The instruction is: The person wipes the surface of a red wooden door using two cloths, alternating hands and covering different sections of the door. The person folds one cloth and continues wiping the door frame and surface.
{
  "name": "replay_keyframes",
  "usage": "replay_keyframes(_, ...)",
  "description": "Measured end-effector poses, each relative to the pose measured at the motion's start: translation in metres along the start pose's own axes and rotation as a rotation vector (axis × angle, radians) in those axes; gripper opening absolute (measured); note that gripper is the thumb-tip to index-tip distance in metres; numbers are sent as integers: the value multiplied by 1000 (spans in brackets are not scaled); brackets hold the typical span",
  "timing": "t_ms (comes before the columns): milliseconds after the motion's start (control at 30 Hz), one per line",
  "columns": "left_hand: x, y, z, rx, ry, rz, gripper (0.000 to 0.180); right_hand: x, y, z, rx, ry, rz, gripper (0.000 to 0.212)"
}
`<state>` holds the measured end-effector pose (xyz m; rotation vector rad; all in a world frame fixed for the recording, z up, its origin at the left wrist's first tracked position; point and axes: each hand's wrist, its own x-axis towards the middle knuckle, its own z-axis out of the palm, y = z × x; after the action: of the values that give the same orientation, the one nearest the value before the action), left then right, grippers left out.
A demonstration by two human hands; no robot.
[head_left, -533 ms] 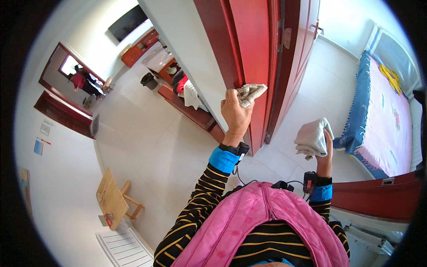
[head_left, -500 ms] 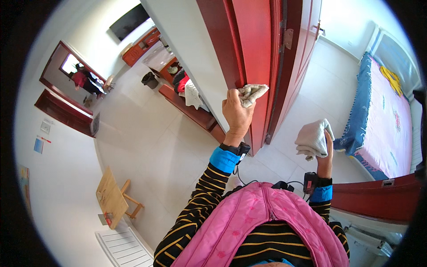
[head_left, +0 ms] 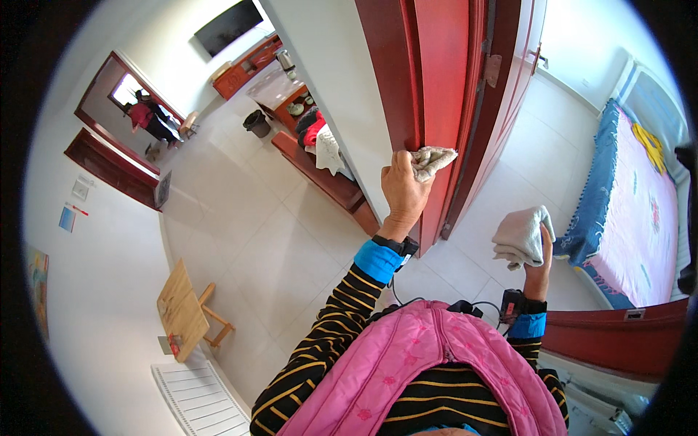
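Note:
My left hand (head_left: 404, 190) grips a crumpled beige cloth (head_left: 434, 163) and presses it against the red door frame (head_left: 445, 80), low on its face. Its fingers are curled around the cloth's near edge. Off to the right, my right hand (head_left: 539, 263) holds a folded light grey cloth (head_left: 523, 236) in the air, apart from the frame. The cloth covers part of that hand's fingers. Beyond the frame, a red door (head_left: 502, 109) stands swung into the bedroom.
A bed (head_left: 640, 211) with a blue-edged pink cover lies at right. Leftward are a red-brown bench (head_left: 320, 171) with clothes, a black bin (head_left: 257, 123), a tilted wooden stool (head_left: 182, 309) and a white radiator (head_left: 200, 400). A person (head_left: 149, 120) shows far off at left.
The whole view has shifted a little, so the room sits slightly further right and lower. Both hands keep their cloths; the left one stays at about the same spot on the frame.

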<state>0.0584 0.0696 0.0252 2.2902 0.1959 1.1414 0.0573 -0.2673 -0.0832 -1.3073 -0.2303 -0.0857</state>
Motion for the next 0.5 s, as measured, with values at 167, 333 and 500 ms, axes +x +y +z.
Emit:
replay_keyframes(167, -1, -3, 1, 9, -2, 5, 34, -5, 5, -3, -196, 17, -64, 38)
replay_keyframes(333, -3, -2, 2, 34, 12, 28, 32, -2, 2, 1, -340, 3, -153, 41)
replay_keyframes(500, -5, 0, 2, 47, 12, 31, 32, 2, -6, 6, -298, -8, -55, 42)
